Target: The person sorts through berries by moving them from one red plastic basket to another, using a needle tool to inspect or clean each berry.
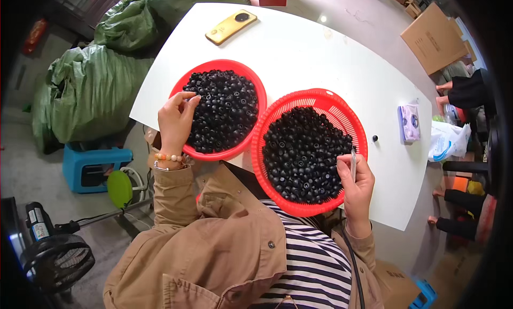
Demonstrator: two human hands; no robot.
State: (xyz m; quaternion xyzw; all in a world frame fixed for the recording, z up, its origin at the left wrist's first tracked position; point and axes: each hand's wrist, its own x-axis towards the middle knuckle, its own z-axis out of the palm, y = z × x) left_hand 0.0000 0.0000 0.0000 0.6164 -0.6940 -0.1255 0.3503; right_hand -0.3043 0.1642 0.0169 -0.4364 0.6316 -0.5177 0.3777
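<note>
Small black round pieces, some showing a hole in the middle, fill a red basin [258, 90] on the left and a red slotted basket [362, 128] on the right. My left hand [178, 119] is over the left rim of the basin, thumb and forefinger pinched together; whatever is between them is too small to make out. At the basket's right edge, my right hand [358, 188] grips a slim silvery tool [353, 163] that points up beside the black pieces. Its exact kind does not show.
On the white table [299, 47] lie a gold phone [231, 27], a lilac soft pack [409, 123] and one loose black piece [375, 138]. Green sacks [88, 92], a blue stool [91, 167] and a black fan [59, 261] stand left. Other people's legs [459, 92] show at right.
</note>
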